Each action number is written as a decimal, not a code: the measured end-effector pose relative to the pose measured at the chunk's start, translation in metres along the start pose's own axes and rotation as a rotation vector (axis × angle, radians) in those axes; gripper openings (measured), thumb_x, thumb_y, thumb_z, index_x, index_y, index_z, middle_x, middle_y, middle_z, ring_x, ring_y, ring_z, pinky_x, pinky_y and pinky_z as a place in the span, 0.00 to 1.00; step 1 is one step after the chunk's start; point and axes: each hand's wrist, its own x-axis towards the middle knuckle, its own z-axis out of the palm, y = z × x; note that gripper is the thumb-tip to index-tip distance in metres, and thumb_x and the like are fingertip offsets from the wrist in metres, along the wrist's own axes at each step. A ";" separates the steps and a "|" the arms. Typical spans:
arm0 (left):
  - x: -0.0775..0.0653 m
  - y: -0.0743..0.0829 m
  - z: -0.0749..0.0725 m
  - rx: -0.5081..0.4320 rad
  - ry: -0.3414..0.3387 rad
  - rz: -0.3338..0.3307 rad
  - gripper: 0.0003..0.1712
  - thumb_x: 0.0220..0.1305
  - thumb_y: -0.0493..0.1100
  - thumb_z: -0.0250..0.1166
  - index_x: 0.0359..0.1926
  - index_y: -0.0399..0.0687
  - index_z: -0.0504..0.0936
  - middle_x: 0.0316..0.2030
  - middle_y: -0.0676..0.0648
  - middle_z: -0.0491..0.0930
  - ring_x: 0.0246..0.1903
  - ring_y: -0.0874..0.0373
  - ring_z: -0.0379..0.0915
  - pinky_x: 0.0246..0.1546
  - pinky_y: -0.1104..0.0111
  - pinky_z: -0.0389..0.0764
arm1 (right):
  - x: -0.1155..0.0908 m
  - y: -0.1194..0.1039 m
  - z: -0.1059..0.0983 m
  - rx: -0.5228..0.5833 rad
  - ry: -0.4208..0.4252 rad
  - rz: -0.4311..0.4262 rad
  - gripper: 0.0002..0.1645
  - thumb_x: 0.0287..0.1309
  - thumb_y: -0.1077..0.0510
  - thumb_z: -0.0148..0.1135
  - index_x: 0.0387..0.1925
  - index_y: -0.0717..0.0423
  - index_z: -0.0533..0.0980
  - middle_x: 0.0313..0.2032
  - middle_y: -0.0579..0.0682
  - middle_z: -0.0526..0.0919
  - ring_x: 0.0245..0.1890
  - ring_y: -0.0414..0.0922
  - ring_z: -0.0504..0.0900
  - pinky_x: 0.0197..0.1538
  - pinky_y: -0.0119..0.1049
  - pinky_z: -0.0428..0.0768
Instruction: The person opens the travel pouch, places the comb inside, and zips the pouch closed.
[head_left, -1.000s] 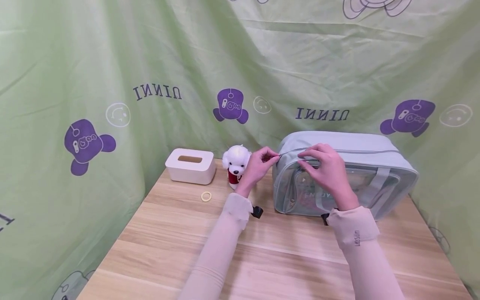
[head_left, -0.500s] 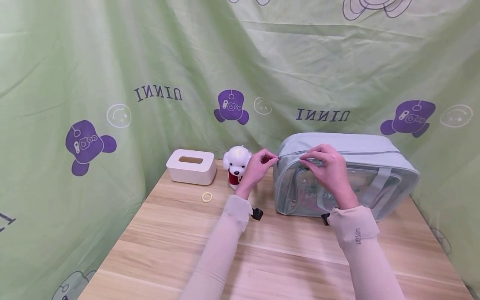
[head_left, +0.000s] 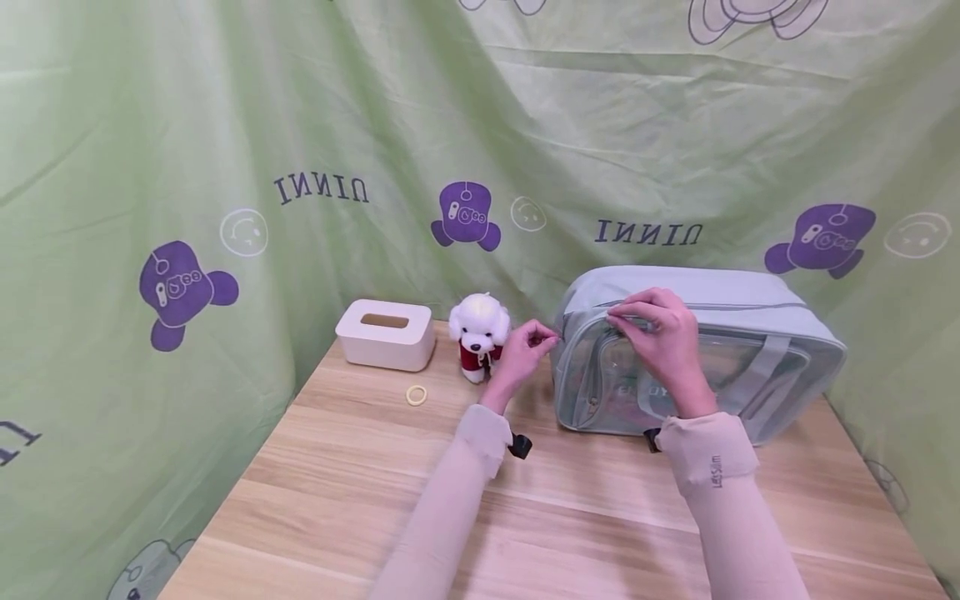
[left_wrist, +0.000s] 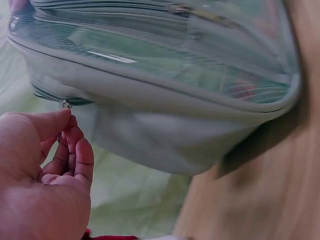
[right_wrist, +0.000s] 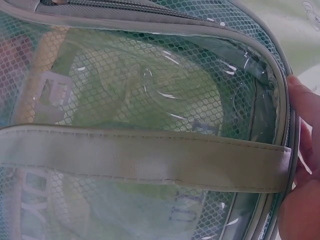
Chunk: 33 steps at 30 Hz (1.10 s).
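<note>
A pale grey-green travel bag [head_left: 720, 287] with clear mesh-backed panels stands at the table's right rear. My left hand [head_left: 521, 354] is at the bag's left end, beside the plush dog. In the left wrist view, its thumb and forefinger pinch a small zipper pull [left_wrist: 65, 104] on the side of the bag. My right hand [head_left: 667, 346] grips the top front edge, thumb on the front and fingers over the top. The right wrist view shows those fingers on the bag's piped rim [right_wrist: 282, 115], near the end of a strap [right_wrist: 145, 155].
Left of the bag sits a white plush dog [head_left: 480, 325] in a red outfit, close to my left hand. A white tissue box [head_left: 384, 342] stands farther left, with a pale yellow ring [head_left: 416, 395] in front of it. A green printed curtain [head_left: 360, 108] hangs behind the wooden table [head_left: 337, 500].
My left hand has moved down along the bag's left end with the zipper pull. The right hand keeps its hold on the top edge, almost still.
</note>
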 end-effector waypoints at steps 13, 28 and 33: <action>-0.001 -0.010 0.004 0.071 -0.045 -0.003 0.05 0.69 0.33 0.66 0.43 0.33 0.82 0.44 0.35 0.86 0.41 0.59 0.81 0.45 0.74 0.81 | 0.001 0.002 0.000 0.013 0.006 -0.016 0.12 0.40 0.73 0.82 0.30 0.62 0.89 0.33 0.58 0.87 0.37 0.55 0.81 0.44 0.35 0.71; 0.007 -0.011 0.002 0.211 -0.027 0.020 0.04 0.71 0.37 0.67 0.44 0.41 0.84 0.41 0.43 0.86 0.39 0.60 0.79 0.42 0.73 0.80 | 0.000 0.006 0.004 -0.010 0.016 0.028 0.11 0.42 0.72 0.81 0.31 0.62 0.89 0.33 0.59 0.87 0.38 0.56 0.80 0.44 0.36 0.70; 0.011 -0.012 0.002 0.220 -0.030 0.019 0.05 0.72 0.38 0.66 0.45 0.43 0.84 0.42 0.42 0.87 0.39 0.61 0.79 0.40 0.74 0.80 | 0.000 0.009 0.008 -0.007 0.033 0.037 0.10 0.42 0.72 0.81 0.30 0.61 0.89 0.33 0.58 0.87 0.38 0.56 0.80 0.45 0.39 0.70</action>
